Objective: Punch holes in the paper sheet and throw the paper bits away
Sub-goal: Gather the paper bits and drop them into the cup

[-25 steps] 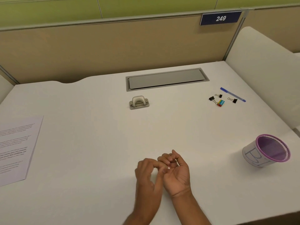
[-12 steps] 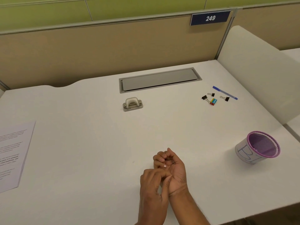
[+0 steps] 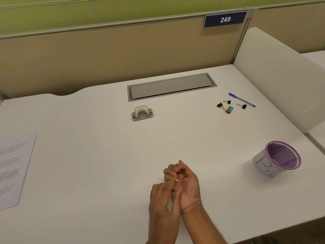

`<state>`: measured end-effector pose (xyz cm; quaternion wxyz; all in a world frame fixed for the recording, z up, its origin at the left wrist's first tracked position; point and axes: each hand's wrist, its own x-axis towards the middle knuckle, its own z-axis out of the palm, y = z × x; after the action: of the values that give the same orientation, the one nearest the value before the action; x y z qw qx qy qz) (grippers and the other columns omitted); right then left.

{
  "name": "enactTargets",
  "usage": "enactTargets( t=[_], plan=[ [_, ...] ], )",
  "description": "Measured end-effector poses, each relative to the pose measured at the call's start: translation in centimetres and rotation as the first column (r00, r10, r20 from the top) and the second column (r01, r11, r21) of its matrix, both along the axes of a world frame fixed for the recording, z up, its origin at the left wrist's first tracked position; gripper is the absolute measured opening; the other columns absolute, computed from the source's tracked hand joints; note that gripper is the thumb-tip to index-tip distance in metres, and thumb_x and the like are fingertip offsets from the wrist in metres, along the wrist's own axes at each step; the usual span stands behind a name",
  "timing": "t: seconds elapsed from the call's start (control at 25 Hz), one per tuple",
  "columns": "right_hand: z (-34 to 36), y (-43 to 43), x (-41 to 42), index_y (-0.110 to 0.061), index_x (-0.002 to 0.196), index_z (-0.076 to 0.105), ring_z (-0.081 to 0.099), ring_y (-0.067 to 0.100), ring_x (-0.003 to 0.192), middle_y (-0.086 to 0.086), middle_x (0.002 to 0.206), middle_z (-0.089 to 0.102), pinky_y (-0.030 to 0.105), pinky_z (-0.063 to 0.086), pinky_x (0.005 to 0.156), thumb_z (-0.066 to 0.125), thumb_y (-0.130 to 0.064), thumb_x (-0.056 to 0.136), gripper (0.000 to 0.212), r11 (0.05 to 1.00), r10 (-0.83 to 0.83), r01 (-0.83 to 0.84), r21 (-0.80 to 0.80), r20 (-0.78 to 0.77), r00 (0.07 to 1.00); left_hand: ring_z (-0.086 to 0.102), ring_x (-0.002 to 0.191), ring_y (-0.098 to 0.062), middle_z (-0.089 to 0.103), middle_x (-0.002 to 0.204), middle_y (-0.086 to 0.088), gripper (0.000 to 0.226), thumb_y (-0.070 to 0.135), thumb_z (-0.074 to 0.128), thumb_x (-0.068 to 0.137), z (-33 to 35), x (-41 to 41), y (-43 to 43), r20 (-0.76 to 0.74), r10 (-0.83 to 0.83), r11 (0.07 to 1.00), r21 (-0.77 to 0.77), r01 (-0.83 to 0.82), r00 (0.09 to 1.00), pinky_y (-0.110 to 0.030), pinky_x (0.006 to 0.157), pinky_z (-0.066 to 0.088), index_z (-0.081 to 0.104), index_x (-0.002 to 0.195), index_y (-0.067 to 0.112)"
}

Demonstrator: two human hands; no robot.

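My right hand [image 3: 189, 184] lies palm up near the table's front edge, fingers curled over the palm, cupping a tiny white paper bit [image 3: 177, 180]. My left hand [image 3: 162, 201] is beside it on the left, its index finger stretched into the right palm and touching the bit. A small speck [image 3: 143, 176] lies on the table left of the hands. The grey hole punch [image 3: 142, 113] stands at mid-table, far from both hands. The printed paper sheet [image 3: 14, 166] lies at the left edge. The purple mesh cup [image 3: 279, 158] stands to the right.
A blue pen [image 3: 241, 99], three black binder clips [image 3: 219, 105] and a small coloured eraser [image 3: 229, 109] lie at the back right. A grey cable hatch [image 3: 171, 87] is set into the table's back. A white divider [image 3: 274, 76] bounds the right side.
My left hand has drawn back toward me and its index finger now reaches into the right palm. The right hand has stayed cupped. The view has shifted slightly.
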<state>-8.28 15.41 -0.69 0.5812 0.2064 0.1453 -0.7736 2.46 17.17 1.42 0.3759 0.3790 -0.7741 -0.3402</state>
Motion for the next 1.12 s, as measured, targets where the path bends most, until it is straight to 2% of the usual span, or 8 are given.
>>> enactTargets(
  t=[0.16, 0.4, 0.56, 0.64, 0.76, 0.88, 1.0, 1.12],
  plan=[
    [-0.1, 0.2, 0.2, -0.007, 0.062, 0.055, 0.047, 0.016, 0.054, 0.005, 0.064, 0.05, 0.022, 0.04, 0.04, 0.056, -0.015, 0.089, 0.029, 1.0, -0.013, 0.014, -0.026, 0.03, 0.999, 0.056, 0.097, -0.002, 0.059, 0.097, 0.018, 0.033, 0.011, 0.071, 0.084, -0.3, 0.2, 0.0, 0.004, -0.02, 0.999, -0.031, 0.021, 1.0, -0.01, 0.078, 0.045, 0.073, 0.111, 0.028],
    [-0.1, 0.2, 0.4, -0.006, 0.063, 0.056, 0.047, 0.017, 0.054, 0.006, 0.065, 0.05, 0.024, 0.042, 0.04, 0.058, -0.012, 0.087, 0.026, 0.999, -0.013, 0.014, -0.031, 0.05, 0.999, 0.061, 0.094, -0.004, 0.066, 0.092, 0.009, 0.027, -0.002, 0.078, 0.078, -0.4, 0.4, -0.1, -0.019, -0.033, 0.999, -0.003, 0.033, 0.999, -0.012, 0.079, 0.048, 0.077, 0.096, 0.019],
    [-0.1, 0.3, 0.4, -0.006, 0.063, 0.054, 0.047, 0.016, 0.055, 0.005, 0.066, 0.05, 0.022, 0.042, 0.041, 0.055, -0.013, 0.09, 0.028, 1.0, -0.026, 0.026, 0.001, 0.063, 0.998, 0.063, 0.091, -0.003, 0.067, 0.093, 0.01, 0.038, -0.005, 0.076, 0.079, -0.2, 0.6, -0.5, -0.026, -0.052, 0.996, 0.073, 0.054, 0.998, -0.009, 0.076, 0.047, 0.077, 0.098, 0.028],
    [-0.1, 0.4, 0.2, -0.007, 0.066, 0.054, 0.047, 0.016, 0.056, 0.005, 0.068, 0.049, 0.022, 0.041, 0.042, 0.053, -0.014, 0.094, 0.029, 0.999, -0.032, 0.031, 0.025, 0.075, 0.997, 0.062, 0.09, -0.004, 0.064, 0.093, 0.013, 0.038, 0.002, 0.075, 0.083, 0.0, 1.0, -0.8, -0.021, -0.065, 0.995, 0.068, 0.066, 0.998, -0.008, 0.075, 0.044, 0.073, 0.105, 0.034],
    [0.1, 0.7, -0.5, -0.008, 0.068, 0.053, 0.046, 0.018, 0.058, 0.006, 0.069, 0.049, 0.022, 0.041, 0.041, 0.05, -0.012, 0.097, 0.029, 0.997, -0.066, 0.061, 0.054, 0.104, 0.992, 0.063, 0.096, -0.007, 0.063, 0.099, 0.021, 0.03, 0.015, 0.073, 0.088, -0.6, 2.3, -2.8, 0.006, 0.087, 0.995, 0.046, -0.087, 0.996, -0.012, 0.078, 0.047, 0.07, 0.11, 0.035],
    [0.3, 1.2, -1.3, -0.008, 0.067, 0.052, 0.045, 0.017, 0.059, 0.005, 0.07, 0.048, 0.022, 0.04, 0.04, 0.049, -0.012, 0.097, 0.03, 0.992, -0.097, 0.089, 0.085, 0.095, 0.991, 0.055, 0.107, -0.004, 0.064, 0.106, 0.021, 0.027, 0.017, 0.072, 0.088, -2.4, 4.4, -5.8, 0.135, 0.289, 0.949, 0.09, -0.303, 0.948, -0.027, 0.09, 0.049, 0.07, 0.112, 0.03],
    [0.1, 1.9, -1.7, -0.009, 0.069, 0.051, 0.045, 0.017, 0.06, 0.004, 0.07, 0.047, 0.022, 0.04, 0.04, 0.048, -0.013, 0.098, 0.029, 0.99, -0.106, 0.098, 0.097, 0.079, 0.991, 0.049, 0.105, -0.007, 0.06, 0.102, 0.017, 0.029, 0.019, 0.074, 0.086, -3.8, 5.0, -7.9, 0.266, 0.261, 0.944, 0.131, -0.303, 0.928, -0.027, 0.094, 0.041, 0.07, 0.114, 0.027],
    [-0.1, 2.1, -1.8, -0.01, 0.069, 0.051, 0.045, 0.017, 0.06, 0.004, 0.07, 0.047, 0.021, 0.04, 0.041, 0.049, -0.013, 0.097, 0.029, 0.991, -0.102, 0.094, 0.097, 0.074, 0.992, 0.05, 0.099, -0.006, 0.059, 0.095, 0.019, 0.019, 0.02, 0.074, 0.086, -4.1, 4.3, -9.2, 0.257, 0.251, 0.943, 0.152, -0.296, 0.933, -0.031, 0.095, 0.042, 0.073, 0.103, 0.026]
  ],
)
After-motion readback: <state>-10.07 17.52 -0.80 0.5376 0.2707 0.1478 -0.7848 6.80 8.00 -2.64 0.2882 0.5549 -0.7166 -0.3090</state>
